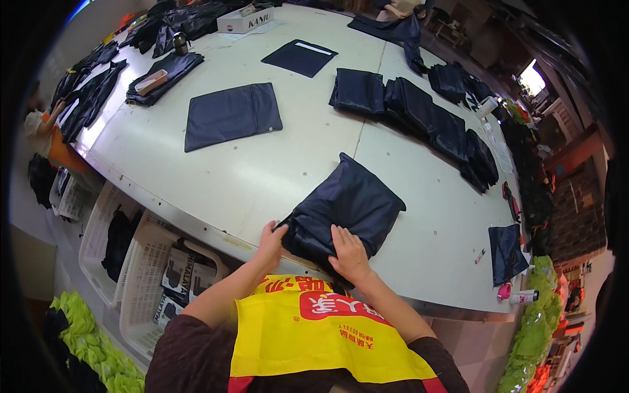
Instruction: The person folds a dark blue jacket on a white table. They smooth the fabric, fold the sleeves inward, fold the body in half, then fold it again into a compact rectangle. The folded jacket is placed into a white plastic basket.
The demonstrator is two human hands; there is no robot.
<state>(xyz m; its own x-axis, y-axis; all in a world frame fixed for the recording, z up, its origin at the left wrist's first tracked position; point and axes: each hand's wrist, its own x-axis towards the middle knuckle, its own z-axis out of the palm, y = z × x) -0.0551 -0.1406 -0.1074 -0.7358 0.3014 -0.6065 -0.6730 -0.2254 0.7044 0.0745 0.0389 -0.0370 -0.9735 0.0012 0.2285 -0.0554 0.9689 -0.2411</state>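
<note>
A plump, dark navy folded fabric bundle point(350, 203) lies at the near edge of the pale table, with one corner pointing away from me. My left hand point(268, 245) grips its left edge, thumb and fingers closed on the cloth; part of the grip is hidden. My right hand point(349, 255) rests flat on the bundle's near side with the fingers stretched out. Farther off lies a flat dark fabric piece point(232, 116), and beyond it another flat dark piece point(300, 57) with a white strip along its top.
Several folded dark bundles point(419, 118) form a row at the right rear. A white box point(246, 21) stands at the far side. White plastic baskets point(134, 288) stand below the table's left edge. A bottle point(524, 297) lies near the right corner. Other people work at the far left and far end.
</note>
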